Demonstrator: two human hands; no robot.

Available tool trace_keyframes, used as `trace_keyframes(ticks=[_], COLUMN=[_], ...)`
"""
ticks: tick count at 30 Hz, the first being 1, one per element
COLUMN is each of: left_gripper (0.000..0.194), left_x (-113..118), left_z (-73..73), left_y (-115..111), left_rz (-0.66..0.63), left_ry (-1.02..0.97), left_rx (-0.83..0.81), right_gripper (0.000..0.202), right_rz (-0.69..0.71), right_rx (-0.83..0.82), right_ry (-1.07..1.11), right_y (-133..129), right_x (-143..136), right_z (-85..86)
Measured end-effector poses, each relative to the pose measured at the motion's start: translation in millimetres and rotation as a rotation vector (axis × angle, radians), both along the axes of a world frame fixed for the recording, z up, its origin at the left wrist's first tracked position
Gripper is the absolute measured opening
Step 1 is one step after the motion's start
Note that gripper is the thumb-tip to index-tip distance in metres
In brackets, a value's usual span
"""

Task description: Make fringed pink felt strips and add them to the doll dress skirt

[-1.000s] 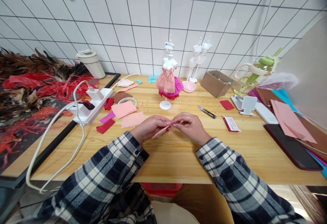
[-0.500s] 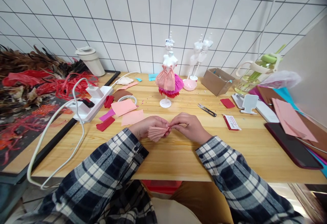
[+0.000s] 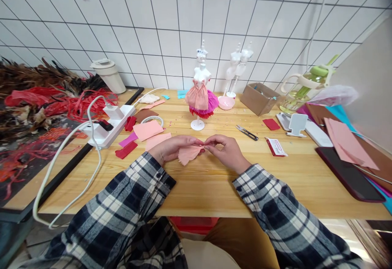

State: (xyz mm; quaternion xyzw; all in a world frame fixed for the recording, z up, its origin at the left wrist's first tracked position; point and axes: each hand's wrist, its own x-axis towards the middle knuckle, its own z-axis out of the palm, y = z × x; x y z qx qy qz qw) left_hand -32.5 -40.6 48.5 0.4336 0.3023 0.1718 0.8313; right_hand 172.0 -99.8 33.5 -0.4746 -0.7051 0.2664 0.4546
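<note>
A piece of pink crepe paper (image 3: 188,154) is gathered to a narrow end at the right and fans out with a jagged edge at the lower left. My left hand (image 3: 174,145) pinches it near the gathered end, thumb on top. The fingertips of my right hand (image 3: 226,151) are closed on the tip of that gathered end, touching the left fingertips. Behind my hands stands a small white dress form (image 3: 202,75) on a round base. It wears a layered skirt (image 3: 197,98) of pink, magenta and red crepe paper.
Pink sheets (image 3: 148,130) and red scraps (image 3: 126,149) lie left of my hands, beside a power strip (image 3: 114,128) with looping white cables. To the right are thread snips (image 3: 246,132), a small red-and-white packet (image 3: 276,146), a cardboard box (image 3: 259,99) and a dark phone (image 3: 349,175).
The pink paper has turned in my fingers, so its fan shows flatter and hangs lower left. Both hands stay pinched on it. The view has shifted slightly.
</note>
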Motion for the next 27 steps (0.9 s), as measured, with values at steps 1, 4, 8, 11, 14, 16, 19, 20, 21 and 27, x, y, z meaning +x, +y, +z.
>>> trace_keyframes(ticks=[1, 4, 8, 11, 14, 16, 19, 20, 21, 27], left_gripper=[0.035, 0.031, 0.031, 0.029, 0.028, 0.028, 0.031, 0.032, 0.032, 0.036], left_x=[1, 7, 9, 8, 7, 8, 8, 9, 9, 11], left_z=[1.0, 1.8, -1.1, -1.8, -0.3, 0.5, 0.7, 0.6, 0.6, 2.2], left_y=[-2, -6, -6, -5, -5, -5, -5, -5, -5, -7], left_rz=[-0.021, -0.039, -0.018, -0.016, -0.007, -0.025, -0.073, -0.093, -0.110, -0.157], left_ry=[0.049, 0.187, 0.241, 0.213, 0.215, 0.236, 0.262, 0.273, 0.286, 0.324], left_rx=[0.067, 0.252, 0.347, 0.346, 0.348, 0.349, 0.387, 0.408, 0.432, 0.509], right_gripper=[0.008, 0.008, 0.013, 0.015, 0.024, 0.035, 0.026, 0.022, 0.019, 0.016], right_rz=[-0.027, -0.051, 0.038, 0.099, 0.065, 0.057, 0.065, 0.066, 0.064, 0.136], right_rx=[0.016, 0.082, 0.189, 0.259, 0.231, 0.165, 0.112, 0.107, 0.104, 0.112], right_ry=[-0.029, -0.131, -0.285, -0.299, -0.165, -0.048, -0.013, -0.034, -0.055, -0.163], right_y=[1, 3, 5, 3, 0, -2, -1, 0, 2, 9], right_x=[0, 2, 7, 11, 11, 10, 9, 8, 8, 8], right_z=[-0.6, -2.2, -2.7, -1.6, 1.6, 3.8, 4.0, 3.0, 1.7, -6.4])
